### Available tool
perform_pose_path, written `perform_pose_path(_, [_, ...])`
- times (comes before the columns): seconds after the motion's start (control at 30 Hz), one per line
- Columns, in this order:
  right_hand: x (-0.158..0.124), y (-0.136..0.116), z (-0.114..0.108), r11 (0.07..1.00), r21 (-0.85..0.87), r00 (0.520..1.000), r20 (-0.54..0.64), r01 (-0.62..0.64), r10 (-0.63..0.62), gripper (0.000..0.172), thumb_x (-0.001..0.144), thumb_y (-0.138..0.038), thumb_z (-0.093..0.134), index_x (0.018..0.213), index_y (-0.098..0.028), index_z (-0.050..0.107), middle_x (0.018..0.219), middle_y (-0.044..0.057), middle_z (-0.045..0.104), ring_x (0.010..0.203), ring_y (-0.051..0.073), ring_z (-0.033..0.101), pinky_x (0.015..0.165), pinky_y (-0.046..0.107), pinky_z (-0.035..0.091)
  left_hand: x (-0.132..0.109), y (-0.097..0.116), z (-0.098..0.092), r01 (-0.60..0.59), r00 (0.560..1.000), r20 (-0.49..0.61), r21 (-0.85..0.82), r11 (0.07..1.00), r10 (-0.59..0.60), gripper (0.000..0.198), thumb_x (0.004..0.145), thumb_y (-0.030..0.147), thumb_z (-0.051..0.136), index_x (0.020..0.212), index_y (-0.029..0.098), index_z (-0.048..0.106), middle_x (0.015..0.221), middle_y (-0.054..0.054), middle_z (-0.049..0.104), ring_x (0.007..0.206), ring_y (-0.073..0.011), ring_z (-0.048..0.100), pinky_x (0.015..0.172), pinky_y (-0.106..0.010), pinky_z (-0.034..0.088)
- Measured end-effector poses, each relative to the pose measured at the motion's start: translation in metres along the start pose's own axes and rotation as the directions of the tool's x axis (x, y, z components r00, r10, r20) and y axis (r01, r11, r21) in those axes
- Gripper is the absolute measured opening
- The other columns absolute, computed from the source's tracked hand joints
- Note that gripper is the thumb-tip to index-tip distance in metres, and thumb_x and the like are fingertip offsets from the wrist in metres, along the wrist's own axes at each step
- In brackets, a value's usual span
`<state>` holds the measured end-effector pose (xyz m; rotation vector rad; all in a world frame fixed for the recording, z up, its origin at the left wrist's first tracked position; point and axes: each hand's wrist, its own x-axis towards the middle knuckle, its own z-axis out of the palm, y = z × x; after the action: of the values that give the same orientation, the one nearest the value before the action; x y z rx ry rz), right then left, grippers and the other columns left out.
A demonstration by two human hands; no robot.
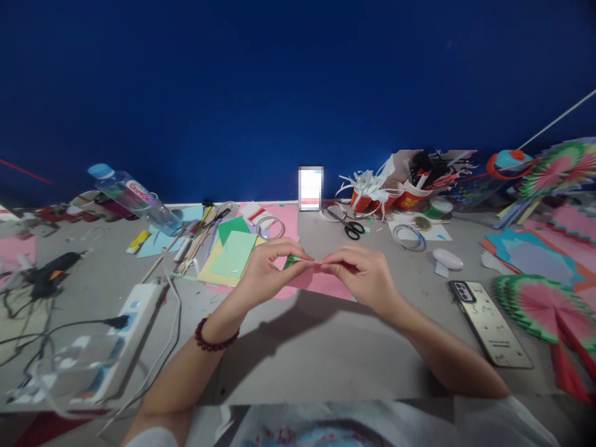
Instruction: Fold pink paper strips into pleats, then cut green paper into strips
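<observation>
A sheet of pink paper (pixel 323 285) is held up above the grey table by both hands. My left hand (pixel 267 270) pinches its upper edge between thumb and fingers. Just to the right, my right hand (pixel 365 276) pinches the same edge, with the two sets of fingertips almost meeting. A bit of green shows beside the left fingers; whether it belongs to the pink sheet I cannot tell. Light green paper (pixel 234 253) lies on yellow and pink sheets left of my left hand. Black-handled scissors (pixel 354 230) rest behind my right hand.
At left are a power strip (pixel 123 347), a glue gun (pixel 56 273) and a leaning water bottle (pixel 139 198). A lit screen (pixel 310 188) stands at the back. Cups of tools (pixel 412 195), a phone (pixel 491 323) and a pink-green paper fan (pixel 535 307) are at right.
</observation>
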<state>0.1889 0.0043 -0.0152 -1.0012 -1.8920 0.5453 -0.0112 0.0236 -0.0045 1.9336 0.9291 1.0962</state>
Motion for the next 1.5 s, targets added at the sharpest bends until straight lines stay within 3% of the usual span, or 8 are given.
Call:
perform_pose_path(0.2, [0.005, 0.000, -0.013, 0.986, -0.016, 0.976, 0.136, -0.168, 0.169, 0.007, 0.081, -0.023, 0.071, 0.086, -0.023, 0.076, 0.082, 0.001, 0.076, 0.071, 0.015, 0.068, 0.067, 0.026, 0.051, 0.002, -0.004, 0.001, 0.050, 0.998, -0.026, -0.066, 0.997, -0.052, 0.011, 0.078, 0.026, 0.072, 0.071, 0.019, 0.071, 0.072, -0.003, 0.069, 0.069, -0.0142, 0.061, 0.065, -0.027, 0.047])
perform_pose_path(0.3, [0.007, 0.003, -0.021, 0.983, -0.051, 0.970, 0.158, -0.178, 0.184, 0.011, 0.081, -0.029, 0.071, 0.090, -0.024, 0.076, 0.085, 0.002, 0.076, 0.075, 0.017, 0.068, 0.070, 0.028, 0.052, 0.003, -0.008, -0.002, 0.073, 0.995, -0.066, -0.103, 0.992, -0.081, 0.012, 0.078, 0.026, 0.072, 0.069, 0.019, 0.070, 0.069, -0.002, 0.067, 0.066, -0.0127, 0.058, 0.063, -0.027, 0.045])
perform_pose_path(0.7, [0.008, 0.005, -0.022, 0.982, -0.026, 0.976, 0.112, -0.185, 0.187, 0.011, 0.084, -0.024, 0.067, 0.085, -0.024, 0.077, 0.083, 0.002, 0.077, 0.075, 0.017, 0.070, 0.068, 0.027, 0.053, 0.006, -0.015, -0.007, 0.127, 0.986, -0.084, -0.157, 0.979, -0.142, 0.015, 0.077, 0.028, 0.073, 0.066, 0.019, 0.069, 0.067, -0.001, 0.066, 0.066, -0.0129, 0.057, 0.062, -0.028, 0.044])
perform_pose_path(1.13, [0.008, 0.006, -0.017, 0.986, 0.010, 0.984, 0.051, -0.169, 0.168, 0.010, 0.083, -0.023, 0.066, 0.081, -0.021, 0.076, 0.076, 0.003, 0.075, 0.068, 0.016, 0.066, 0.061, 0.027, 0.049, 0.006, -0.012, -0.008, 0.056, 0.996, -0.061, -0.104, 0.993, -0.062, 0.013, 0.079, 0.025, 0.071, 0.069, 0.019, 0.068, 0.068, -0.002, 0.066, 0.066, -0.0137, 0.058, 0.063, -0.029, 0.045])
perform_pose_path(1.2, [0.008, 0.004, -0.017, 0.991, -0.008, 0.990, 0.037, -0.133, 0.134, 0.011, 0.084, -0.021, 0.065, 0.080, -0.020, 0.075, 0.073, 0.003, 0.073, 0.066, 0.015, 0.064, 0.060, 0.027, 0.047, 0.006, -0.008, -0.009, 0.016, 0.999, -0.042, -0.040, 0.999, -0.017, 0.012, 0.081, 0.024, 0.068, 0.070, 0.018, 0.066, 0.070, -0.002, 0.066, 0.067, -0.0140, 0.058, 0.065, -0.030, 0.046])
perform_pose_path(1.3, [0.005, 0.000, -0.016, 0.996, -0.061, 0.997, 0.034, -0.068, 0.070, 0.013, 0.085, -0.018, 0.063, 0.079, -0.020, 0.074, 0.073, 0.002, 0.073, 0.066, 0.015, 0.062, 0.062, 0.028, 0.046, 0.004, 0.000, -0.010, -0.106, 0.994, -0.014, 0.183, 0.977, 0.111, 0.009, 0.083, 0.021, 0.065, 0.074, 0.018, 0.066, 0.074, -0.003, 0.066, 0.074, -0.0151, 0.059, 0.073, -0.032, 0.047])
perform_pose_path(1.4, [0.002, -0.002, -0.013, 0.994, -0.106, 1.000, 0.029, 0.002, 0.001, 0.014, 0.086, -0.015, 0.062, 0.080, -0.019, 0.073, 0.073, 0.003, 0.072, 0.068, 0.015, 0.061, 0.065, 0.028, 0.046, -0.001, 0.006, -0.009, -0.237, 0.968, 0.030, 0.422, 0.875, 0.248, 0.003, 0.083, 0.020, 0.065, 0.082, 0.018, 0.067, 0.079, -0.003, 0.068, 0.081, -0.0169, 0.058, 0.080, -0.035, 0.045])
perform_pose_path(1.5, [-0.001, -0.004, -0.010, 0.989, -0.129, 0.998, 0.024, 0.068, -0.065, 0.015, 0.087, -0.014, 0.060, 0.081, -0.019, 0.072, 0.071, 0.002, 0.071, 0.067, 0.015, 0.059, 0.065, 0.027, 0.045, -0.005, 0.007, -0.006, -0.291, 0.950, 0.064, 0.543, 0.788, 0.306, 0.006, 0.085, 0.022, 0.064, 0.088, 0.020, 0.069, 0.080, -0.003, 0.069, 0.083, -0.0179, 0.057, 0.077, -0.034, 0.043])
